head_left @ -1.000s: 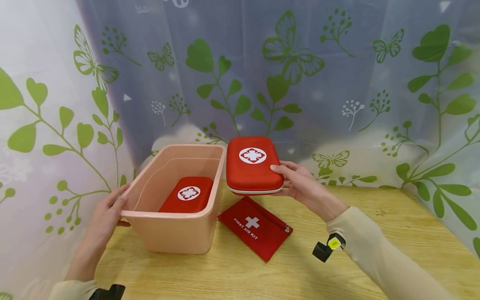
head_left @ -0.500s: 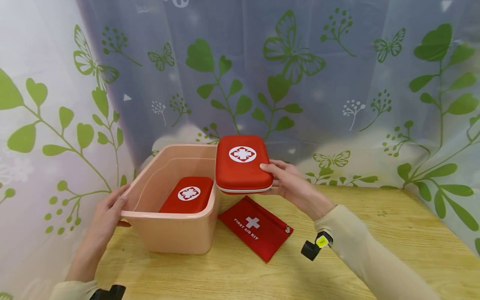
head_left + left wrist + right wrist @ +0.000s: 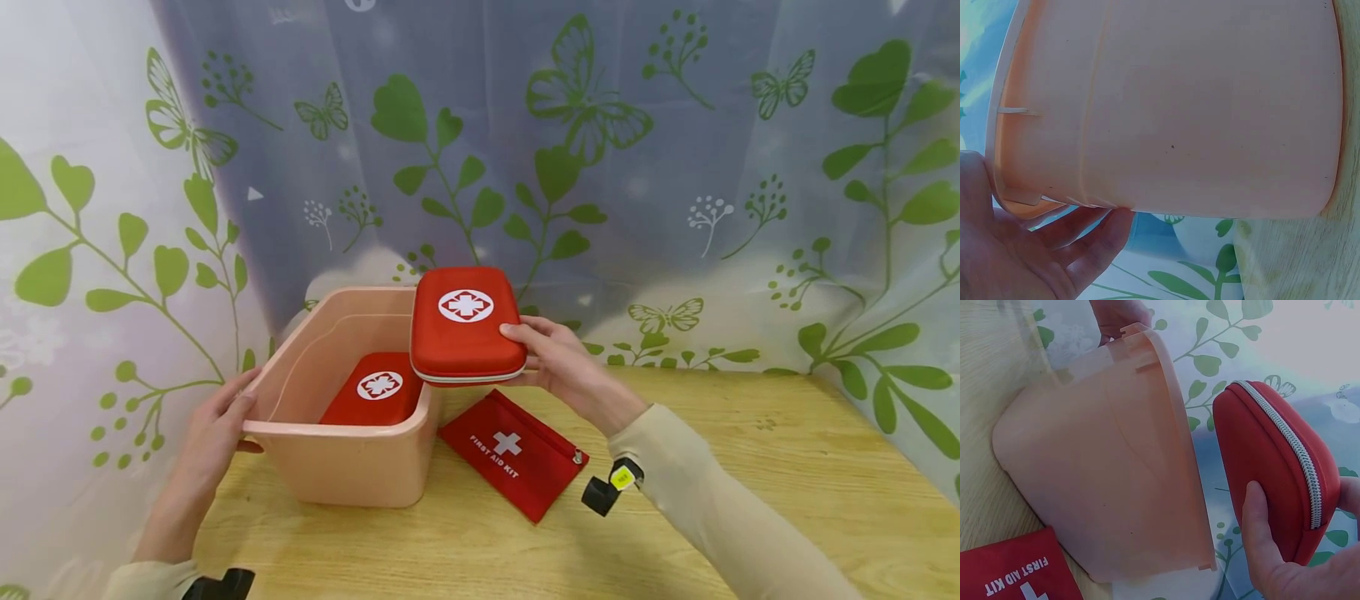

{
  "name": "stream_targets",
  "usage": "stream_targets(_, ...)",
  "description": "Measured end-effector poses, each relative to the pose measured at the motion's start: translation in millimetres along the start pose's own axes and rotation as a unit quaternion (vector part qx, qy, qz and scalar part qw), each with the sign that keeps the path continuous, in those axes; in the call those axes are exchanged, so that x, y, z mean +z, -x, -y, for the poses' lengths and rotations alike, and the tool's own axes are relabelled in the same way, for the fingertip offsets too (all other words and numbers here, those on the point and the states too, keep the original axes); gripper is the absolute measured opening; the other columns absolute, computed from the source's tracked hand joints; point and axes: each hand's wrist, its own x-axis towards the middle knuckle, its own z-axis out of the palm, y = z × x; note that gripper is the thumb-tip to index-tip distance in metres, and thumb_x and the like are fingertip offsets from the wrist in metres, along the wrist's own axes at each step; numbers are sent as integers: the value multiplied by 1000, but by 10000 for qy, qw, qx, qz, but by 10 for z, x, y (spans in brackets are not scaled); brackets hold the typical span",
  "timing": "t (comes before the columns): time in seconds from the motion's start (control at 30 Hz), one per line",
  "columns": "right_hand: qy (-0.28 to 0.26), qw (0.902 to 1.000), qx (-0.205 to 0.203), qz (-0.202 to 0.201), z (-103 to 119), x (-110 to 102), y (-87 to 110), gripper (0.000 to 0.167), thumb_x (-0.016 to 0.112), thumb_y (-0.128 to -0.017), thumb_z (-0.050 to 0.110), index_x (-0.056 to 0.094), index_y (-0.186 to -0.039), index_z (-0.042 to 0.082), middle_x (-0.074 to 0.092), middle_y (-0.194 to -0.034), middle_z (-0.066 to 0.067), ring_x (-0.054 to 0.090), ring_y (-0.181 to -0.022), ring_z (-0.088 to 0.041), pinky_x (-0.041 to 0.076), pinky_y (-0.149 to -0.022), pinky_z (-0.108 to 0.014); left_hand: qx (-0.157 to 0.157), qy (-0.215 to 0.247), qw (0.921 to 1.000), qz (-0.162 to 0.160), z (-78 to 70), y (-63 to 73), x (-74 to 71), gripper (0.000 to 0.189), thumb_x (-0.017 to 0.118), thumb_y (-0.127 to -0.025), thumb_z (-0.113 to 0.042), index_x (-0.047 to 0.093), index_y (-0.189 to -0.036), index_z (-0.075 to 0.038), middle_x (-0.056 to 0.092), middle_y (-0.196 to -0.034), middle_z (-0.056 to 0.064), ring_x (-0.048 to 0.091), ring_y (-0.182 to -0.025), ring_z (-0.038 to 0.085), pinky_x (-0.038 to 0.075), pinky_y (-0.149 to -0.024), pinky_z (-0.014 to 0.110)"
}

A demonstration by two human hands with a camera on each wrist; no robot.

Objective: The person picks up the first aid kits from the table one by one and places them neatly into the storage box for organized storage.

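My right hand grips a red zippered first aid case by its right side, thumb on top and fingers beneath. The case hangs above the right rim of a pink plastic bin; its silver zipper shows in the right wrist view. On the bin's left rim, my left hand holds on with the thumb over the edge; the left wrist view shows its fingers against the outer wall. Inside the bin lies a second red case with a white cross emblem, partly hidden by the front wall.
A flat red pouch marked FIRST AID KIT lies on the wooden table, just right of the bin. A curtain with leaves and butterflies hangs behind the table and along both sides.
The right hand has carried the first aid case leftward, from right of the bin to over its right rim. The left hand, bin and pouch have stayed in place.
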Motion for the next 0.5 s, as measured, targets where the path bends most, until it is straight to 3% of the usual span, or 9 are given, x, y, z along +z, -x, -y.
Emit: stream_targets(0.5,-64,9999,-106,33,-21,193,-127,59,64,-96,21,37,-144,2,60,-124,-20,68,-90,-24,57,-83,-43,-98,24,9999,-133,-48,7,24,53,39,-106,-28,34,-152,-2,45,-137,32,61,-75,3,56,-59,33)
